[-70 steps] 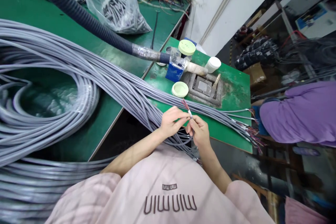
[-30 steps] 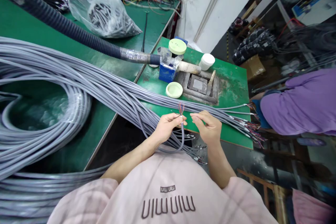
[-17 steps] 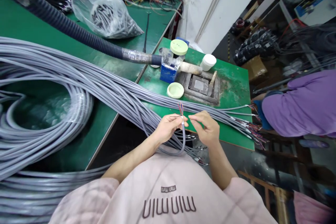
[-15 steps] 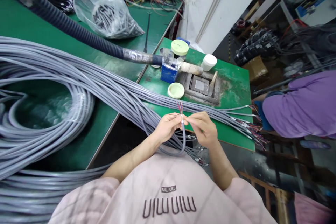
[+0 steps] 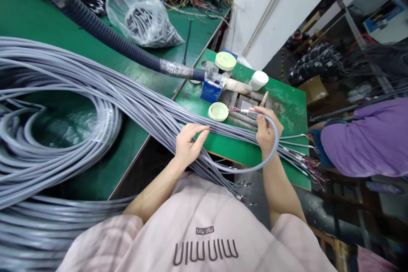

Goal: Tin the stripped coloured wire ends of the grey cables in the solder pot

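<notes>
My right hand (image 5: 269,131) is closed around a grey cable (image 5: 251,170) near its stripped end. Thin coloured wires (image 5: 235,109) stick out of that end past a white band, pointing left, right beside a shallow pale-green cup (image 5: 218,111). From the hand the cable bends down in a wide loop and runs back left to the bundle. My left hand (image 5: 191,144) is empty, its thumb and forefinger slightly apart, just in front of the grey cable bundle (image 5: 153,104). Behind the wires lies a square metal-framed pot (image 5: 247,105) set in the green bench.
A ribbed black hose (image 5: 127,49) crosses from upper left to a blue box (image 5: 211,90). A white tub (image 5: 259,80) and a pale-green lid (image 5: 225,60) stand behind. A clear bag (image 5: 143,21) lies at the back. Someone in purple (image 5: 366,136) is at the right.
Both hands were together on the cable end. My left hand has let go and moved left; my right hand has carried the end up and right, its wires turned toward the cup and pot.
</notes>
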`<action>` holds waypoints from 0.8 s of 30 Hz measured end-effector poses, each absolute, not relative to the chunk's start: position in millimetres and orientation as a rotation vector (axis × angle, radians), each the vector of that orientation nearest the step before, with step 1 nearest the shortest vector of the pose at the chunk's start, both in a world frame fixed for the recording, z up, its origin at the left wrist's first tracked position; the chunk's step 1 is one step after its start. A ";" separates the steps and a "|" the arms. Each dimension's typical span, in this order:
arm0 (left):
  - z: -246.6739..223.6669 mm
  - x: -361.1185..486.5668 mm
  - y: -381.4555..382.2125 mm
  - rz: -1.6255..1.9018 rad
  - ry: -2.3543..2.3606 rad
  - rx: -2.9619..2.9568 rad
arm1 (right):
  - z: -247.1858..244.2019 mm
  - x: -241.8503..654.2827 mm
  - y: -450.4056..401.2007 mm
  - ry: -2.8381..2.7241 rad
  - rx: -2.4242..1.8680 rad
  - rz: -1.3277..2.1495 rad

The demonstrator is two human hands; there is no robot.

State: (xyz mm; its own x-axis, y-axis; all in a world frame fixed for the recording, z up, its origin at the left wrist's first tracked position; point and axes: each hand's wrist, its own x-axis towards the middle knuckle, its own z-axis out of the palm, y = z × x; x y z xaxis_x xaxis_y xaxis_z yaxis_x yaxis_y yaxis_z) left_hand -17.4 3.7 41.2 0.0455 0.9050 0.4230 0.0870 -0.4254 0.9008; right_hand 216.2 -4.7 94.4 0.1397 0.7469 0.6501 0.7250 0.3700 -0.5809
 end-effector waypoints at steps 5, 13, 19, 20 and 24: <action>15.2 -24.6 18.9 1.549 1.179 1.836 | 89.9 209.6 27.5 -1.618 -1.348 0.142; 8.4 -20.9 21.5 1.557 1.261 1.920 | 80.8 200.7 58.4 -1.765 -1.437 0.084; 10.0 -21.5 20.6 1.535 1.320 1.978 | 74.9 200.4 72.4 -1.843 -1.498 0.032; 10.1 -21.4 20.5 1.521 1.336 1.984 | 74.1 200.2 73.7 -1.854 -1.504 0.026; 10.1 -20.8 20.3 1.486 1.378 1.994 | 71.0 198.4 77.6 -1.893 -1.514 0.006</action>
